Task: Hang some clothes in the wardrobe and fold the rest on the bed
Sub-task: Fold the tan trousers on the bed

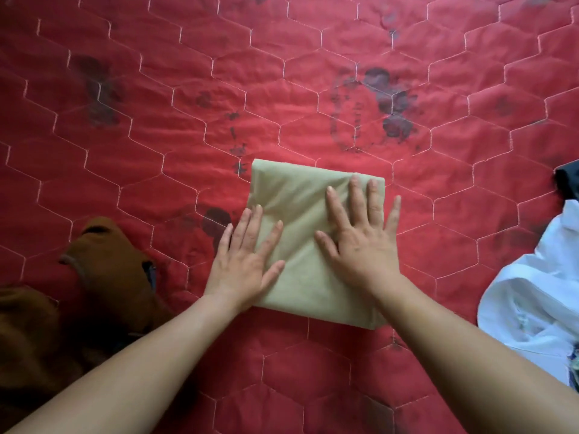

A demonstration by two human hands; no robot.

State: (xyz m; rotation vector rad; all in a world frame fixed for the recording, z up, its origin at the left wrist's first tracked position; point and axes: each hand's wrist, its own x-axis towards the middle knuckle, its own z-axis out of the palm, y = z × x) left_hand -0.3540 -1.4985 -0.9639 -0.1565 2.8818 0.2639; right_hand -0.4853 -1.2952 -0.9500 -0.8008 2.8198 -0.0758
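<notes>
One beige cloth (291, 208) folded square, mid-bed (156, 120), toward near edge. Left hand (244, 261), right hand (360, 242): flat, fingers spread, pressing cloth, gripping nothing. Left to fold, likely: brown garment (103, 277) toward left edge, white garment (532, 292) toward right edge. Wardrobe out of view.

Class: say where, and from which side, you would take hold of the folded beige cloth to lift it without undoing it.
Probably take the folded beige cloth by its long edges, left hand from the left, right hand from the right, sliding underneath: it lies flat as a thick rectangle.
</notes>
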